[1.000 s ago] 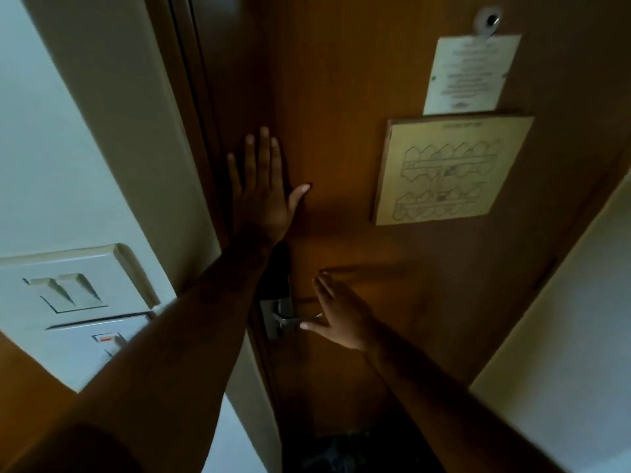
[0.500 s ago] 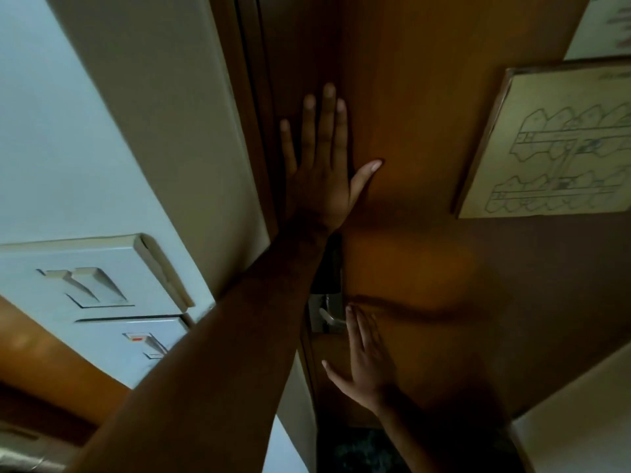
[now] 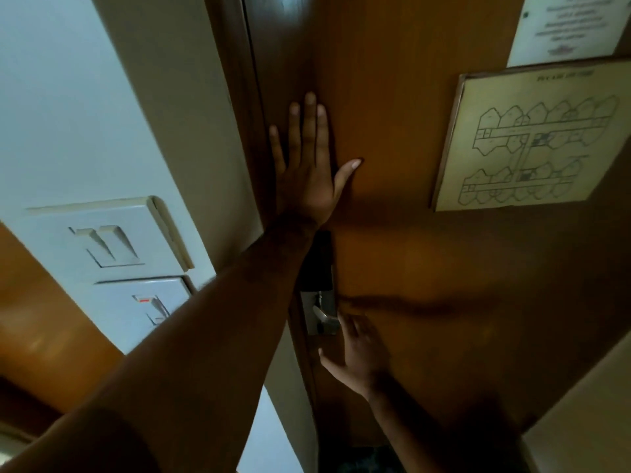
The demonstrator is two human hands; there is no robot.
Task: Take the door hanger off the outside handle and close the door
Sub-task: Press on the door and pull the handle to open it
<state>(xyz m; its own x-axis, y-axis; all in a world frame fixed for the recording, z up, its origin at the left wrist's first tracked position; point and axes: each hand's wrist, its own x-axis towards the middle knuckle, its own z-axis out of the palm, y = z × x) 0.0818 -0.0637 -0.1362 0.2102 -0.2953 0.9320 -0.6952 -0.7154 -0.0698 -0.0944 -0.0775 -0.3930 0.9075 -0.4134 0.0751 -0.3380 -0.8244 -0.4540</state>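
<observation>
My right hand (image 3: 362, 353) drops off the lever handle (image 3: 324, 317) where it sat a second ago; it now lies open just below it, fingertips (image 3: 345, 322) near the lever's end. My view swings closer and left, pushing the floor plan (image 3: 526, 138) to the right edge

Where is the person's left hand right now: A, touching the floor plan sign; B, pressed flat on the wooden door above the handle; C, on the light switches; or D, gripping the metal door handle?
B: the left hand lies flat, fingers spread, on the wooden door above the metal handle, apart from the switches and the sign.
</observation>
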